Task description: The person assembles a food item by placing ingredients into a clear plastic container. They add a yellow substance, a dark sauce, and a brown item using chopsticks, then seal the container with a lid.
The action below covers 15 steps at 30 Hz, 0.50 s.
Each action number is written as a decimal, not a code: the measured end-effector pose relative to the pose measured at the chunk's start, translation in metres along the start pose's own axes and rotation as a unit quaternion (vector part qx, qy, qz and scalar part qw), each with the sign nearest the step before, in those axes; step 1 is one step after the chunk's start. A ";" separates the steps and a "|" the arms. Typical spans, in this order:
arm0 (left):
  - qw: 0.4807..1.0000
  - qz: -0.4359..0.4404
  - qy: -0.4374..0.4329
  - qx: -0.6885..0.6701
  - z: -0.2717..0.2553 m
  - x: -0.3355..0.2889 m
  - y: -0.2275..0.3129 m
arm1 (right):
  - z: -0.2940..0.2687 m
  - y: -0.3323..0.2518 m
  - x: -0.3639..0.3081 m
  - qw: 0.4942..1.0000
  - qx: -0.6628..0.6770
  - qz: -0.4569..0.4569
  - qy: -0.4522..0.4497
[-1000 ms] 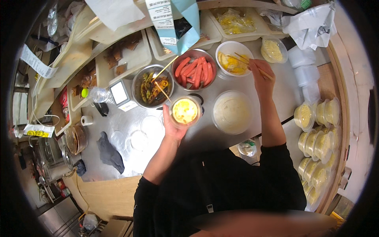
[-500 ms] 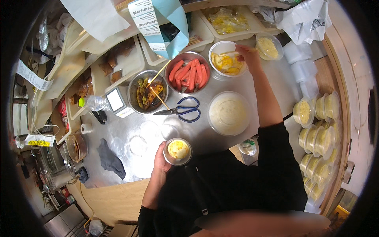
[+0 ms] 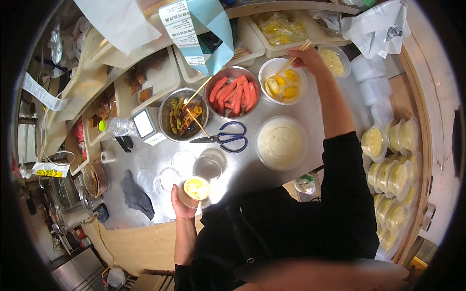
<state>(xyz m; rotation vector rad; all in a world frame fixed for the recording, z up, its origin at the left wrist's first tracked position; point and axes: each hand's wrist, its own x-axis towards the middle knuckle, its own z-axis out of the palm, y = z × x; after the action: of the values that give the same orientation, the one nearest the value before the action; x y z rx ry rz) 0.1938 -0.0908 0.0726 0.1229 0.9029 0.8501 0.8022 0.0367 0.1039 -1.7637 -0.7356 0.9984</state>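
Near the table's front edge, my left hand [image 3: 182, 202] wraps round a small clear plastic cup [image 3: 200, 203] with a yellow-and-white fried egg [image 3: 197, 187] in it. My right hand [image 3: 310, 60] grips a pair of wooden chopsticks [image 3: 290, 63] at the back. Their tips reach down into a white bowl [image 3: 262, 77] that contains several yellow fried eggs [image 3: 290, 93]. An empty clear cup [image 3: 208, 167] stands on the table just behind the cup in my left hand.
Steel bowls hold red sausages [image 3: 238, 96] and dark green peppers [image 3: 175, 116]. Blue-handled scissors [image 3: 231, 137] lie before them. A lidded round tub [image 3: 281, 142] stands right of these. Stacked noodle tubs [image 3: 398, 174] line the right side; a dark cloth [image 3: 135, 195] lies left.
My right hand has picked up the chopsticks from the bowl and tilted them upright. My left hand has shifted left with the cup, uncovering the empty cup behind it.
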 end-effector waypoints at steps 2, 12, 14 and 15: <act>0.999 0.009 0.045 0.019 -0.008 -0.006 0.002 | -0.007 -0.002 -0.010 1.000 0.009 -0.022 -0.020; 0.989 0.032 0.140 0.027 -0.070 -0.021 -0.016 | 0.004 0.023 0.010 0.992 -0.045 -0.002 -0.121; 0.985 0.046 0.151 0.067 -0.082 -0.017 -0.019 | 0.009 0.028 0.018 0.995 -0.050 0.019 -0.087; 0.984 0.042 0.153 0.076 -0.087 -0.016 -0.020 | 0.011 0.029 0.019 0.995 -0.051 0.002 -0.085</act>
<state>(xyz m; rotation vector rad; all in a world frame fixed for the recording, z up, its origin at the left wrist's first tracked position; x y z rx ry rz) 0.1367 -0.1367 0.0191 0.1673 1.2584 0.8927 0.8035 0.0462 0.0687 -1.7826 -0.9030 1.1419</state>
